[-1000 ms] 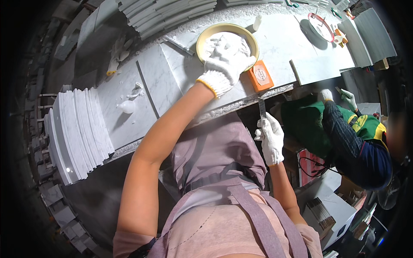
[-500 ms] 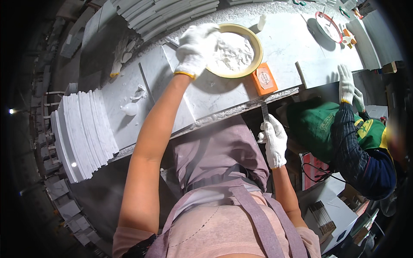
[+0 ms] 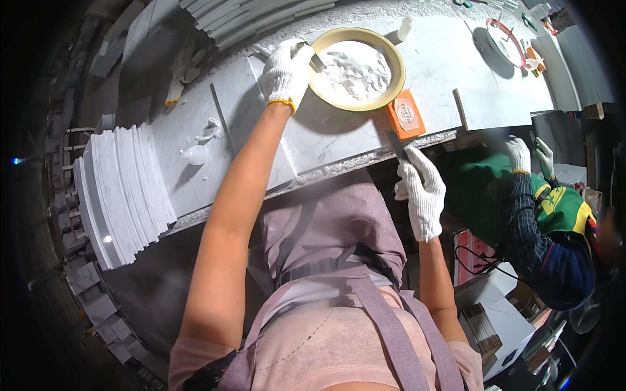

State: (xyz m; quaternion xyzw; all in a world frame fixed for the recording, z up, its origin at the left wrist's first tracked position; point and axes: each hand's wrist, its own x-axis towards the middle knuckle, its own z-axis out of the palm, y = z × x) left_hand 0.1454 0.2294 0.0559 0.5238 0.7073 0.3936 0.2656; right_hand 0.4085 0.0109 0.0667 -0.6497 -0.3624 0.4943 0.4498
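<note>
At the left rim of a cream-yellow bowl (image 3: 399, 78), my left hand (image 3: 287, 70) in a white knit glove is closed on a putty knife (image 3: 317, 61). Its blade reaches into the bowl, beside a heap of white paste (image 3: 355, 70). My right hand (image 3: 424, 192), gloved too, grips a narrow dark flat strip (image 3: 397, 146) just off the bench's front edge; its kind is unclear. That strip points up toward an orange block (image 3: 407, 116) with a pale round label, lying near the bowl.
White marble slabs (image 3: 313, 146) cover the bench. Stacked white slabs (image 3: 127, 192) stand at the left, more at the back. A white bottle (image 3: 405, 28) and a red-rimmed bowl (image 3: 505, 42) are farther off. On the right, a co-worker in green (image 3: 482, 189) has gloved hands at the bench.
My left hand has drawn back left from over the paste, baring the putty knife. My right hand has shifted slightly. The co-worker's hands have come down from the slab.
</note>
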